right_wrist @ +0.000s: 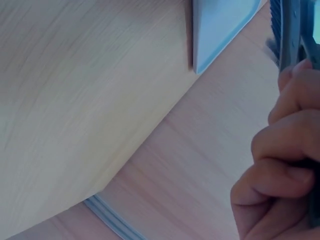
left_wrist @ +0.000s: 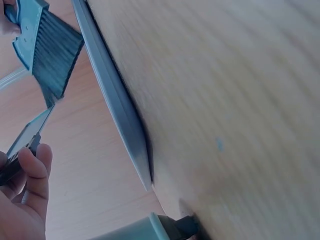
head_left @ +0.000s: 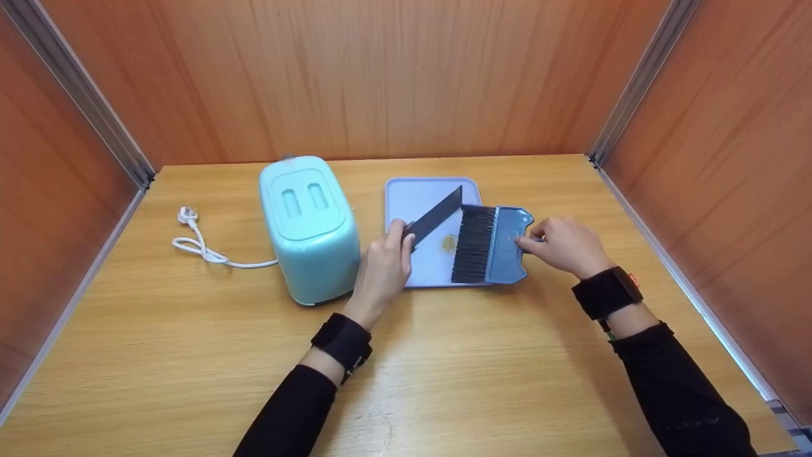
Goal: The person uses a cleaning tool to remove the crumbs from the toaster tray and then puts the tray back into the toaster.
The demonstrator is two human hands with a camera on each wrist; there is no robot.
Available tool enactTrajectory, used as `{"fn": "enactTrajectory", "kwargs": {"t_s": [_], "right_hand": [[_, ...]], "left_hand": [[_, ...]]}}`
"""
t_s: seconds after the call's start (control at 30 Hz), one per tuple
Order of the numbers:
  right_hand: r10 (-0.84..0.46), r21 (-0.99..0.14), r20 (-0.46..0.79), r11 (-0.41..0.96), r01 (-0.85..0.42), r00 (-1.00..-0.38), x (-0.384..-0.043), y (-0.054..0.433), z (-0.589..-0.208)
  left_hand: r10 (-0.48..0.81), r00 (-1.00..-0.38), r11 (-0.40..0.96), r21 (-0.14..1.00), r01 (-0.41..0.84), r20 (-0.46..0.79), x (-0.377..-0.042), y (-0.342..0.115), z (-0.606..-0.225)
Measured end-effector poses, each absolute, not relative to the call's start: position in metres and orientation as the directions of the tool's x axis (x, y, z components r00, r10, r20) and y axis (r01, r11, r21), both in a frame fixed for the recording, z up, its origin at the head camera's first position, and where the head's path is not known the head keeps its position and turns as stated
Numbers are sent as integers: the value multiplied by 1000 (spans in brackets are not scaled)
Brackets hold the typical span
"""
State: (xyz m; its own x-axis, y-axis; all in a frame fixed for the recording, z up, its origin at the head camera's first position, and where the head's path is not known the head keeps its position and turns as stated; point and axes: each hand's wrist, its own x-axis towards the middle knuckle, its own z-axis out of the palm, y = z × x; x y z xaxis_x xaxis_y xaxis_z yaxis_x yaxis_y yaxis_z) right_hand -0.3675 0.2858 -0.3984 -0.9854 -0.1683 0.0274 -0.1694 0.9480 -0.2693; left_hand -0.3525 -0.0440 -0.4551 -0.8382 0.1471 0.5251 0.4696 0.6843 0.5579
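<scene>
My left hand [head_left: 384, 263] grips the black handle of a dark, flat-bladed tool [head_left: 438, 216], raised over a lilac tray [head_left: 419, 279]. In the left wrist view the tool's blade [left_wrist: 31, 130] points up toward the bristles. On the right, my right hand [head_left: 566, 244] pinches a blue hand brush [head_left: 507, 244] by its handle, with curled fingers [right_wrist: 287, 135] showing in the right wrist view. Its black bristles [head_left: 474, 244] face left, right at the blade's tip in the head view. A small patch of yellowish crumbs [head_left: 449, 243] lies on the tray, beside the bristles.
A mint-green toaster [head_left: 317, 247] with a lid stands close left of my left hand. Its white cord and plug [head_left: 188, 216] lie on the wooden table [head_left: 209, 343]. Wood-grain panels [head_left: 380, 76] enclose the back and both sides.
</scene>
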Motion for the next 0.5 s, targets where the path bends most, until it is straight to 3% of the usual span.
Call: {"fn": "enactTrajectory", "kwargs": {"t_s": [0.27, 0.5], "right_hand": [[-212, -294, 38, 932, -214, -977, -363, 288, -396], [-428, -350, 100, 830, -434, -898, -354, 271, -393]], "left_hand": [[139, -849, 693, 563, 451, 509, -354, -43, -455], [125, -841, 684, 569, 457, 526, -356, -41, -457]]}}
